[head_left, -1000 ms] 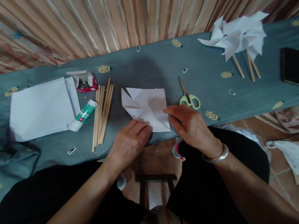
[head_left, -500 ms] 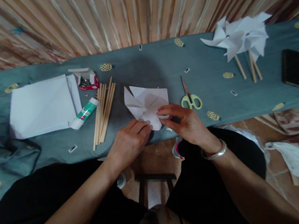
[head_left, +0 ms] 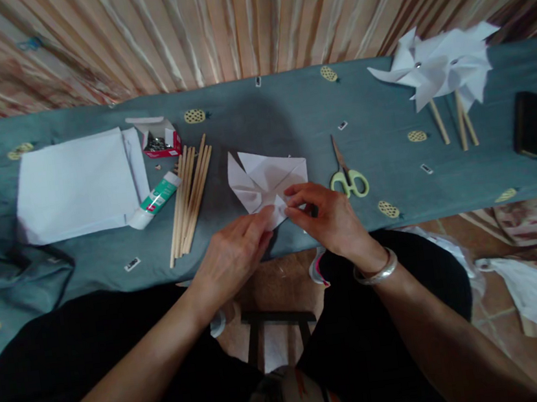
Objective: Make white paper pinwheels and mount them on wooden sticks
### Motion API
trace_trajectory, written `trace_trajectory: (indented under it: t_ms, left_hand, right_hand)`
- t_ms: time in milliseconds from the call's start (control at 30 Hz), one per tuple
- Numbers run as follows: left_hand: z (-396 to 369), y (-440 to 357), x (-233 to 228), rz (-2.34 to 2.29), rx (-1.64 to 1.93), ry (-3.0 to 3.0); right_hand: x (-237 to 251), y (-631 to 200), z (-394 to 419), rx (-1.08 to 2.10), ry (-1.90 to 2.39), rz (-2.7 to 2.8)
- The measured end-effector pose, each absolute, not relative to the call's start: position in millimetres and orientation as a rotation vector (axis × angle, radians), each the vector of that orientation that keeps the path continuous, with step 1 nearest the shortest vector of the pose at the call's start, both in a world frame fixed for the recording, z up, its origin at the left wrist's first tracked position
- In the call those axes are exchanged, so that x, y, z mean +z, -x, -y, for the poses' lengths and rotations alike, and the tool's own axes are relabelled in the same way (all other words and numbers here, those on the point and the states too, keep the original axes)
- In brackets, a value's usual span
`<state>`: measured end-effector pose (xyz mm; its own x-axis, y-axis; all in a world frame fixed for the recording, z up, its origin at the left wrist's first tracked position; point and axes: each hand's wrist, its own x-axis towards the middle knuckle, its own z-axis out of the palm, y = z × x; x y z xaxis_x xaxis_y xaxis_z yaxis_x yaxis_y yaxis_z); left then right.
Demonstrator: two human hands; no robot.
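A white paper pinwheel (head_left: 274, 171), cut into flaps, lies on the cloth-covered table in front of me. My left hand (head_left: 237, 247) presses the near corner of the paper, its fingers closed at the edge. With thumb and forefinger my right hand (head_left: 332, 216) pinches a near flap that is folded in toward the centre. Green-handled scissors (head_left: 348, 178) lie just right of the paper, blades pointing away. Several wooden sticks (head_left: 190, 201) rest to the left, next to a green and white glue stick (head_left: 155, 200).
A stack of white paper (head_left: 74, 189) lies at the left, near an opened red box of small metal pins (head_left: 160, 139). Finished pinwheels on sticks (head_left: 448, 68) lie at the back right, with a black phone (head_left: 536, 125) beyond them. A pleated curtain (head_left: 227, 23) hangs behind the table.
My right hand has brought the near flap inward toward the paper's centre. My left fingers have moved slightly up and right onto the paper. The whole view has shifted a little.
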<state>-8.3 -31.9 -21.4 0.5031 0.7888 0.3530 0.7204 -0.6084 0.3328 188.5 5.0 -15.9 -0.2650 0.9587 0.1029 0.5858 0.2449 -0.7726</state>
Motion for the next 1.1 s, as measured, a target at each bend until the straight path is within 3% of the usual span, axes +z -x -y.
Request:
trace_trajectory:
  t_ms: [400, 1100]
  left_hand:
    - [31, 7, -21, -1.206, 0.634, -2.635]
    - [30, 6, -25, -1.234, 0.678, -2.628]
  right_hand:
    - [-24, -175, -2, 0.385, 1.434, 2.136]
    - [-27, -175, -2, 0.364, 1.408, 2.138]
